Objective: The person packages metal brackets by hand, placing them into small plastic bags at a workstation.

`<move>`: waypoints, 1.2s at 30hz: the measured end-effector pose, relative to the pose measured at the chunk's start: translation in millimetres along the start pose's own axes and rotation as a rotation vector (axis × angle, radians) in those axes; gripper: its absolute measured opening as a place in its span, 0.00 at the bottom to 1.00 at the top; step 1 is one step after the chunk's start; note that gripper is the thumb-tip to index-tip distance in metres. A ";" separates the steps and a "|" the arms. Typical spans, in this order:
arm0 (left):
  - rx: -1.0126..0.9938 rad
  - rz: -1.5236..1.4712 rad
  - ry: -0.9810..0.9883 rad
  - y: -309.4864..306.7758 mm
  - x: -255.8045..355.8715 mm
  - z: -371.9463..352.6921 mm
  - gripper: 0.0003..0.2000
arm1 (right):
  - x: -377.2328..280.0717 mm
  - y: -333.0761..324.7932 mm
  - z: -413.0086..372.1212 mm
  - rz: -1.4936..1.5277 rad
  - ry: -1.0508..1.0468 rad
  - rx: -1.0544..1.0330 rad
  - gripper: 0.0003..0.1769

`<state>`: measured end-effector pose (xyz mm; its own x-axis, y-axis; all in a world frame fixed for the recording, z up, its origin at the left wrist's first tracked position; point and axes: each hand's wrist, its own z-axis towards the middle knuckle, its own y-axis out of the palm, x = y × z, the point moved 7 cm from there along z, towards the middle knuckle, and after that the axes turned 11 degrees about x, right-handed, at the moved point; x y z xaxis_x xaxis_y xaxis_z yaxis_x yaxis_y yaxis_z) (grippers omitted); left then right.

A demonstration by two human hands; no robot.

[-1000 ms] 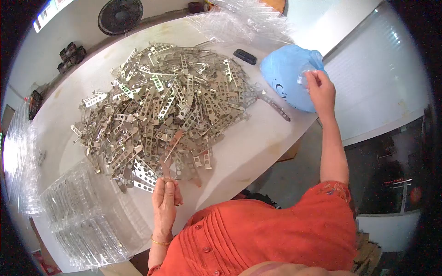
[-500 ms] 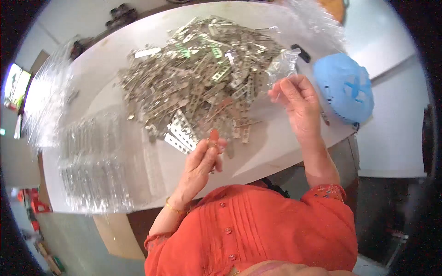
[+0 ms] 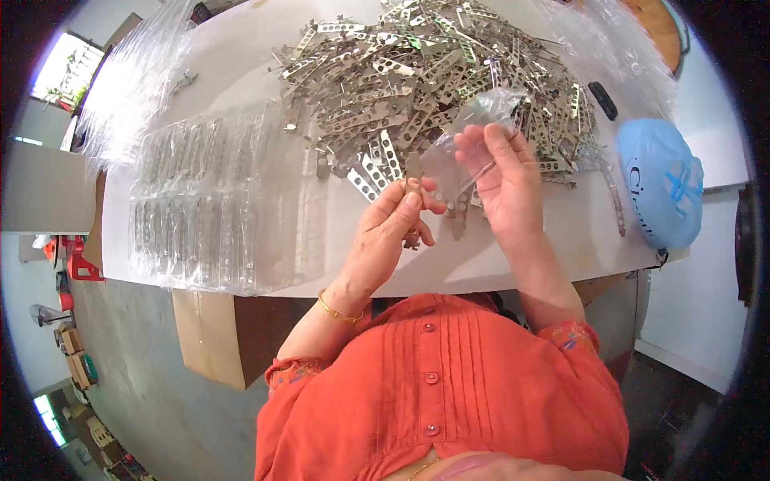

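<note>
My left hand (image 3: 389,224) is closed, with a flat metal strip (image 3: 414,166) pinched between thumb and fingers. The strip's upper end sticks out above the thumb. To its right, my right hand (image 3: 511,180) holds a thin clear plastic bag (image 3: 449,152) by its edge, fingers partly spread. The bag hangs between the two hands, its far end over the heap. A big heap of perforated metal strips (image 3: 417,88) lies just beyond both hands. A few bright strips (image 3: 375,168) rest at its near edge, close to my left hand.
Filled clear bags (image 3: 192,232) lie in rows at the left of the white table (image 3: 321,240). Loose plastic bags (image 3: 132,104) are stacked at the far left. At the right are a blue plastic bag (image 3: 662,184), a black object (image 3: 602,100) and a narrow strip-like tool (image 3: 616,200).
The hands have come closer together. The plastic bag, crumpled before, now stretches out between them. The head view has shifted, so the table sits higher in the picture.
</note>
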<state>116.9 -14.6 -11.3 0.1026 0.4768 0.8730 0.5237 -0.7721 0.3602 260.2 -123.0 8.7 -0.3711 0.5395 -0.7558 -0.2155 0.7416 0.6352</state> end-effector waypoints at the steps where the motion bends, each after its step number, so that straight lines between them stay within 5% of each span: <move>1: -0.012 -0.013 0.033 -1.5 -1.3 1.3 0.15 | 3.0 0.3 -2.8 -0.002 -0.002 0.000 0.05; 6: 0.002 -0.037 0.039 -17.2 -10.4 8.7 0.12 | 12.2 8.4 -12.3 -0.127 -0.038 -0.065 0.05; 13: 0.110 0.313 0.281 -37.6 3.9 4.0 0.11 | -13.7 9.9 2.0 -0.208 -0.124 -0.116 0.12; 18: 0.202 0.339 0.371 -50.6 9.4 0.4 0.09 | -19.8 1.2 5.9 -0.670 -0.331 -0.010 0.12; 24: 0.205 0.477 0.529 -56.9 17.7 -1.1 0.09 | -17.6 -3.2 4.4 -0.612 -0.369 0.000 0.08; 36: 0.210 0.400 0.469 -62.4 22.4 -6.8 0.07 | -8.0 0.4 -6.0 -0.652 -0.307 -0.049 0.05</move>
<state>80.8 41.4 -12.0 -0.0316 -0.1015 0.9943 0.6807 -0.7306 -0.0530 257.7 -129.4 16.0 0.1156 0.0862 -0.9895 -0.3496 0.9360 0.0407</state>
